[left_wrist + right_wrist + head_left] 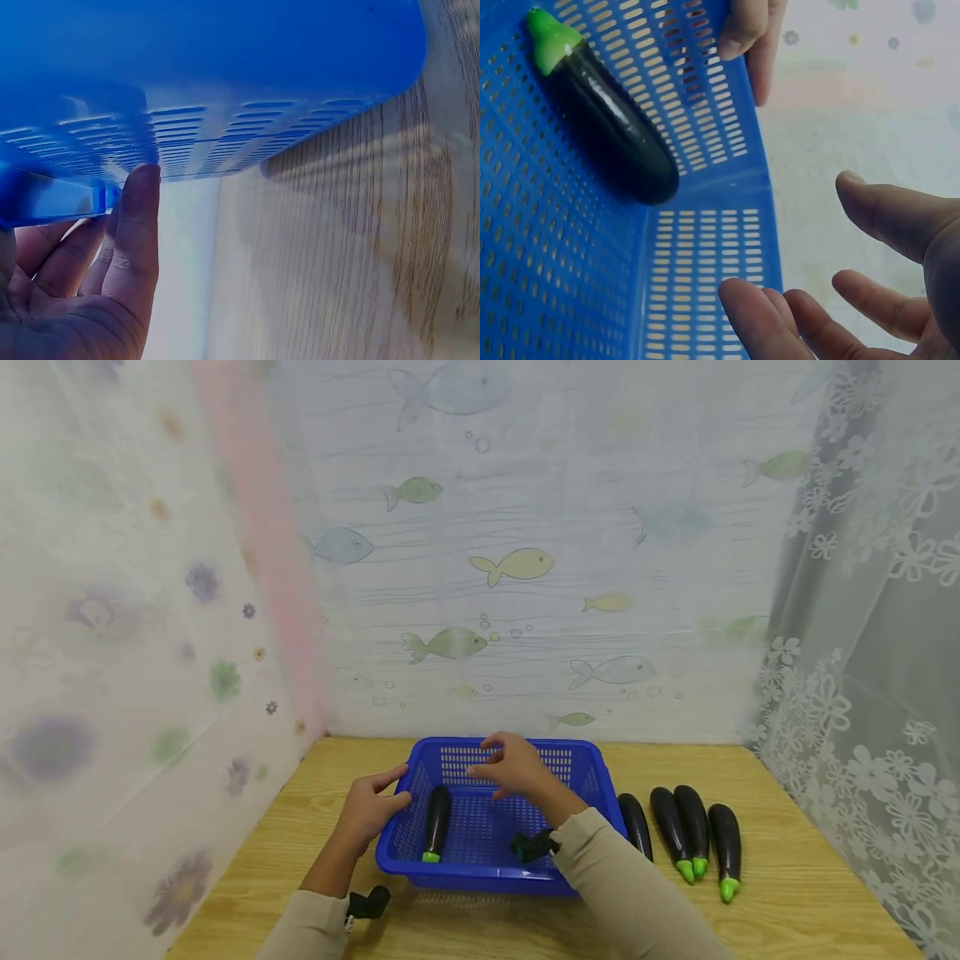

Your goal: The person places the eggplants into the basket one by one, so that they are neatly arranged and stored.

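Note:
A blue plastic basket (487, 875) with slotted walls stands on the table. Inside it, along the left wall, lies a dark eggplant (437, 822) with a green stem end; the right wrist view shows this eggplant (611, 124) from close by. My left hand (367, 810) grips the basket's left rim, thumb on the inner side and fingers outside, as the right wrist view confirms. Over the basket, my right hand (513, 768) hovers with thumb and fingers spread apart and nothing between them. In its wrist view the right hand (870, 300) is beside the basket's far rim.
To the right of the basket, several more eggplants (726, 847) lie on the wooden table (795, 893); the nearest eggplant (636, 822) is partly hidden by the basket and right sleeve. Behind the table hangs a fish-patterned curtain (517, 610), with further curtains on both sides.

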Tool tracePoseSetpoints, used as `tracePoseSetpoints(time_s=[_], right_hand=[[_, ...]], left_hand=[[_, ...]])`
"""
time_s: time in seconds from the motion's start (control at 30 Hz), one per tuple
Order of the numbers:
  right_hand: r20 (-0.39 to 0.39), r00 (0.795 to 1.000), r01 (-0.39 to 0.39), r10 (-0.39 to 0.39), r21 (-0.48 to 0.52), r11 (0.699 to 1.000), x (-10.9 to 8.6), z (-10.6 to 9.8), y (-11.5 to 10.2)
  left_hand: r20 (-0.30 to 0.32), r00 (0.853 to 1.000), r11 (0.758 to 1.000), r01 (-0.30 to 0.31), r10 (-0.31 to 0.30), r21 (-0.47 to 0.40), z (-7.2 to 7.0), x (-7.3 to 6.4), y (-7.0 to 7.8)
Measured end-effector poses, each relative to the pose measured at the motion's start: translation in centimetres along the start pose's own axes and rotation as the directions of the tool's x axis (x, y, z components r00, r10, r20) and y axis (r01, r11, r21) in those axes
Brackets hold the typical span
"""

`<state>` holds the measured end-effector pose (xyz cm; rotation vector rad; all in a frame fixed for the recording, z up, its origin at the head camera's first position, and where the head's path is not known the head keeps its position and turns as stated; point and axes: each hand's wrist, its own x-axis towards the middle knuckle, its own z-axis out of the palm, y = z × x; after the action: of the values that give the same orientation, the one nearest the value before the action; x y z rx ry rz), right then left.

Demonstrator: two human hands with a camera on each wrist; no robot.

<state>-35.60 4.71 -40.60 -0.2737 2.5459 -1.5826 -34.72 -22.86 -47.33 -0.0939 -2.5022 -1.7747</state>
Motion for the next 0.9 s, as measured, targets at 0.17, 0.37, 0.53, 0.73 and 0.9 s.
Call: tracePoseSetpoints(time_s=[0.17, 0.37, 0.53, 0.73, 0.9], right_hand=[[-0.012, 1.0, 0.006, -0.006, -0.016, 1.0, -0.6, -0.6, -0.1], [-0.014, 1.0, 0.014, -0.014, -0.021, 1.0, -1.1, -1.3, 0.0], [-0.015, 1.0, 0.018, -0.018, -0.017, 1.0, -1.6, -1.9, 0.2], [-0.025, 0.999, 0.019, -0.02, -0.034, 0.999, -2.0, -2.7, 0.5], [-0.026, 1.0, 0.016, -0.017, -0.042, 0.999, -2.5, -3.4, 0.5]], left_hand=[[0.007, 1.0, 1.0, -0.012, 0.012, -0.009, -0.1, -0.1, 0.0], [0.005, 1.0, 1.0, -0.011, 0.011, -0.009, -0.1, -0.2, 0.1], [0.007, 1.0, 1.0, -0.023, 0.023, -0.013, 0.0, -0.3, 0.2], [0.005, 1.0, 1.0, -0.018, 0.018, 0.0, -0.1, -0.4, 0.2], [0.005, 1.0, 1.0, -0.007, 0.007, 0.007, 0.0, -0.5, 0.4]])
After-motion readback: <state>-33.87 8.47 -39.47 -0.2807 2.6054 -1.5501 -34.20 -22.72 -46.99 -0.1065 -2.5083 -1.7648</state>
